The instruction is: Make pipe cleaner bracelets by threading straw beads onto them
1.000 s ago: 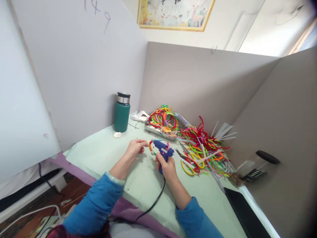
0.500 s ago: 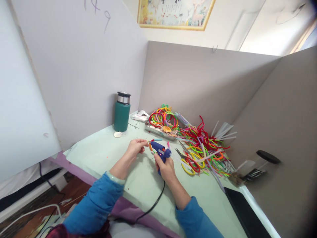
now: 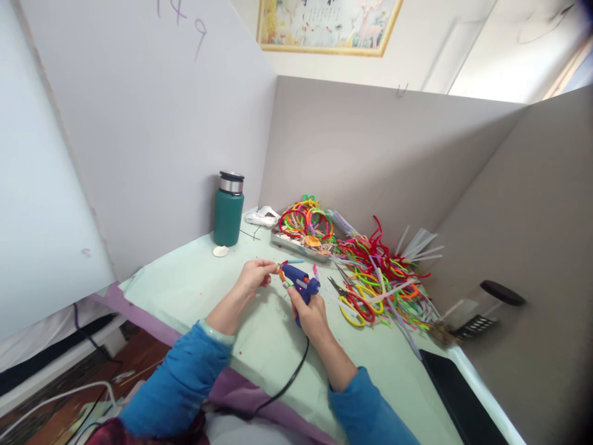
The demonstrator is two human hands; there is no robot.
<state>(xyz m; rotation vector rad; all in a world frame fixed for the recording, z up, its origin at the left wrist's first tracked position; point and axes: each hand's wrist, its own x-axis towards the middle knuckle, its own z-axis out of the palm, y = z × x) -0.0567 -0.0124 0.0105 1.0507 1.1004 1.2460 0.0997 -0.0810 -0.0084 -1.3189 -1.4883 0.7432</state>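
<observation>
A blue glue gun [image 3: 296,275] with a black cord is gripped in my right hand [image 3: 311,309], its nozzle pointing left. My left hand [image 3: 254,275] is closed in a pinch at the nozzle, on one end of a multicoloured pipe-cleaner piece [image 3: 282,275]. This piece runs in orange, white and green from the left fingertips down to the right fingers, beside the gun. Part of it is hidden by the gun and fingers. Just behind the nozzle, a light-blue and red pipe cleaner [image 3: 295,261] lies near the gun.
A green bottle [image 3: 228,216] stands at the back left beside a white round piece [image 3: 220,251]. A metal tray [image 3: 303,250] holds colourful rings. Right of it are scissors [image 3: 356,307], heaped pipe cleaners [image 3: 370,250], a clear container [image 3: 486,312] and a black flat object [image 3: 458,395].
</observation>
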